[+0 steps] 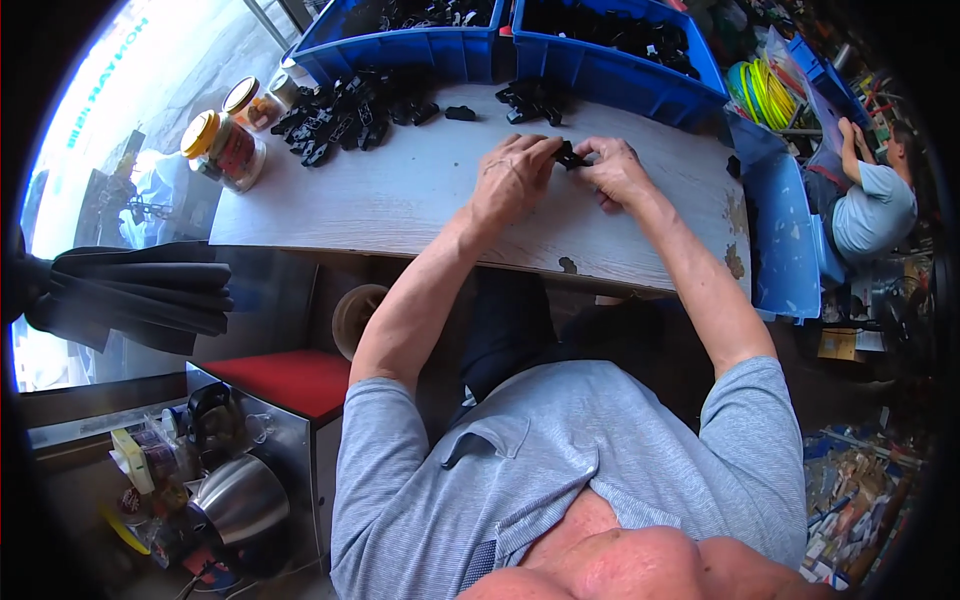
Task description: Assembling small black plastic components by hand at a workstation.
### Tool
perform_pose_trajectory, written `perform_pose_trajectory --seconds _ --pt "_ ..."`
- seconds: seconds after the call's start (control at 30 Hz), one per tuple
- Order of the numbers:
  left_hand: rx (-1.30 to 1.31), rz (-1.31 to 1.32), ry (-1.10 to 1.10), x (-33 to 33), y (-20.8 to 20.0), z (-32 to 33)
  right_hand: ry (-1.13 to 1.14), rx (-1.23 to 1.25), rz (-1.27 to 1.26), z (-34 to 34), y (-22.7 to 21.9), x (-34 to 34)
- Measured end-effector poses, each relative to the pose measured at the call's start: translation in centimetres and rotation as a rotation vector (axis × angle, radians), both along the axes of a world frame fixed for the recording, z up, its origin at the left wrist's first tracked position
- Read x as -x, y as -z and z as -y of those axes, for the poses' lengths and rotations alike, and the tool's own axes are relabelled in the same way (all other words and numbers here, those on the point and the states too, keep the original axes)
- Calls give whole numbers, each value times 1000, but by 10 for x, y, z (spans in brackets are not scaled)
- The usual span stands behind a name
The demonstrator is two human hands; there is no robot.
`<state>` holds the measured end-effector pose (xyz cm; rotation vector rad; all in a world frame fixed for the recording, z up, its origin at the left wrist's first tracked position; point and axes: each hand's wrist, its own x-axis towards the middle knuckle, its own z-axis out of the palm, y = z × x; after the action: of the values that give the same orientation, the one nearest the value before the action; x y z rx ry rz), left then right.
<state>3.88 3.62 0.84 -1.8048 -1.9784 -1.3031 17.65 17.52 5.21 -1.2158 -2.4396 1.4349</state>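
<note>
Between my two hands, just above the whitish tabletop [380,210], is a small black part [571,155]; its exact kind is too small to make out. My left hand [515,175] pinches its left end with thumb and forefinger. On the other end, the fingertips of my right hand [615,172] are closed. A small cluster of similar black parts [533,100] lies just beyond my hands. Farther left spreads a larger heap of black parts [335,115], some with metal bits showing, and a single black piece [460,114] sits between the two groups.
Two blue bins [400,52] [620,68] of black parts line the far edge. Lidded jars [225,152] stand at the table's left end. A blue container [785,230] adjoins the right edge. Another person [875,205] sits at right. A steel kettle [240,498] is at lower left.
</note>
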Motion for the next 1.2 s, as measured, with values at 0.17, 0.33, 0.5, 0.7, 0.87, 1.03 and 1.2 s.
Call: perform_pose_trajectory --seconds 0.17,0.33,0.5,0.7,0.87,1.03,1.2 --pt "23 -54 48 -2 0 -3 -12 -62 13 4 2 2" --pt "163 -177 95 -5 -6 -12 -1 -59 -57 -2 11 -1" --pt "105 -132 126 3 1 -15 -30 -62 -87 -3 13 0" --pt "48 -139 133 0 1 -14 -27 -3 -91 -6 11 -3" --pt "104 -179 176 3 6 -16 -28 26 -102 -6 9 -4" --pt "180 -178 145 0 2 -4 -45 58 -76 -8 10 -5" --pt "257 -256 72 -3 3 0 -36 51 -58 -6 6 -3"
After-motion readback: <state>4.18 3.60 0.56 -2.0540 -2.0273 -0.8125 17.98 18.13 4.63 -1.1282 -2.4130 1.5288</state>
